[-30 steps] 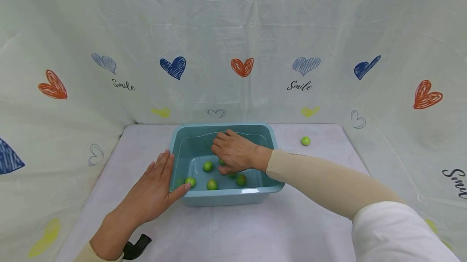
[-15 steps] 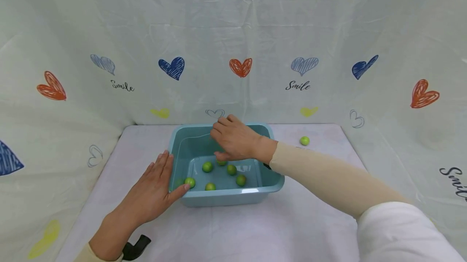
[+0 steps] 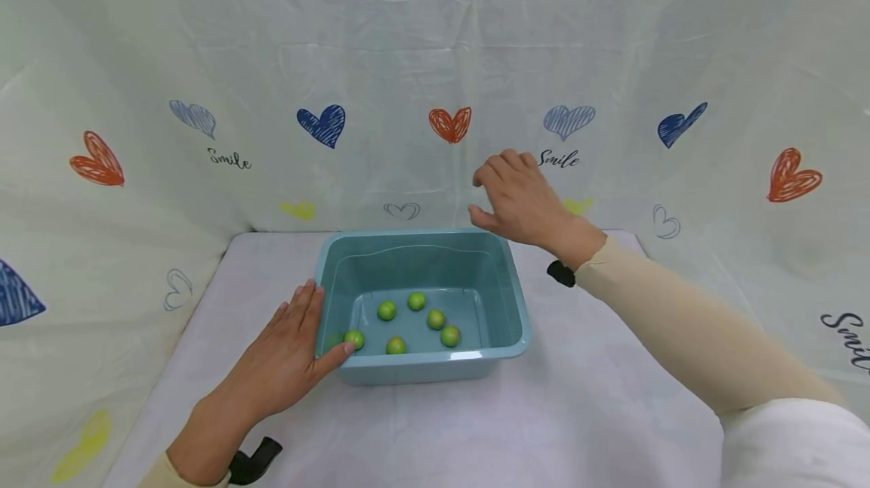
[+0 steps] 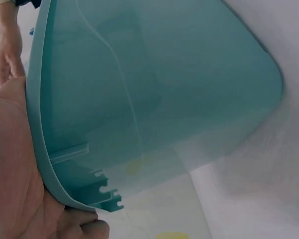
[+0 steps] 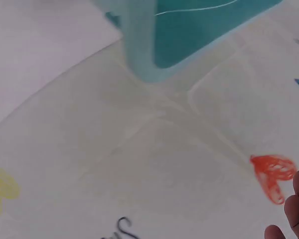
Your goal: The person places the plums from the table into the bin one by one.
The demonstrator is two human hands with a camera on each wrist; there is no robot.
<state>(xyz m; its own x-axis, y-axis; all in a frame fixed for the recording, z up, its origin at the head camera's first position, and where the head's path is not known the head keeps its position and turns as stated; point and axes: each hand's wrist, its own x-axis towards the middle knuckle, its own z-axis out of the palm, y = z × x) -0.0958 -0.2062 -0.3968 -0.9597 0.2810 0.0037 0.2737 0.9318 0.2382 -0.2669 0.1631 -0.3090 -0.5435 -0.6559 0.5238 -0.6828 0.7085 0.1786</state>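
Observation:
A light-blue plastic basin (image 3: 424, 373) stands on the table with several small green limes (image 3: 436, 319) on its floor. My left hand (image 3: 282, 348) rests flat along the basin's left rim, its thumb over the front left corner near one lime (image 3: 354, 339). In the left wrist view the palm (image 4: 12, 164) lies against the rim from outside. My right hand (image 3: 519, 197) hovers above the basin's back right corner, fingers loosely bent and apart from the thumb. Nothing shows between them. At the right wrist view's edge only some fingertips (image 5: 296, 204) appear.
A white-covered table (image 3: 578, 397) bears the basin. Behind it and at both sides hangs a pale curtain (image 3: 381, 42) printed with hearts and "Smile". Black straps (image 3: 254, 461) sit at both wrists.
My right hand has risen out of the basin and moved right and back, uncovering the limes inside. Its forearm now hides the lime seen earlier on the table at right. My left hand stays put.

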